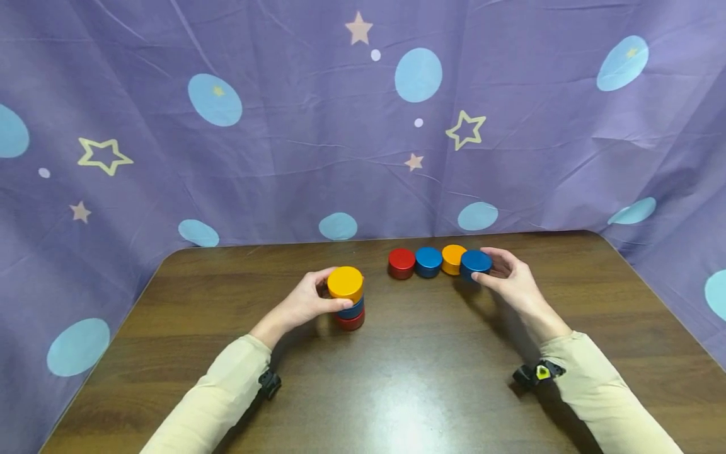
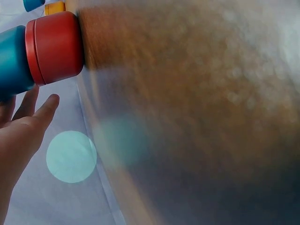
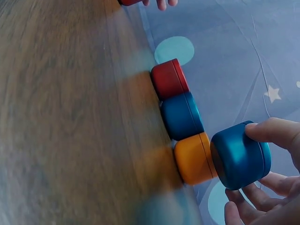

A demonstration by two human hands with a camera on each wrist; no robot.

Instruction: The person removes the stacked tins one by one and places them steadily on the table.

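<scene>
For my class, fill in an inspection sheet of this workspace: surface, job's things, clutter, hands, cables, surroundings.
Surface: brown wood-grain table, reflecting light.
Job's things: stack, yellow over blue over red; row of red, blue and yellow cylinders, left to right in the head view; another blue cylinder, raised off the table.
Clutter: nothing seen.
Hands: left hand grips the stack; right hand holds the raised blue cylinder.
Cables: nothing seen.
Surroundings: purple curtain with stars and spots, behind the table.
</scene>
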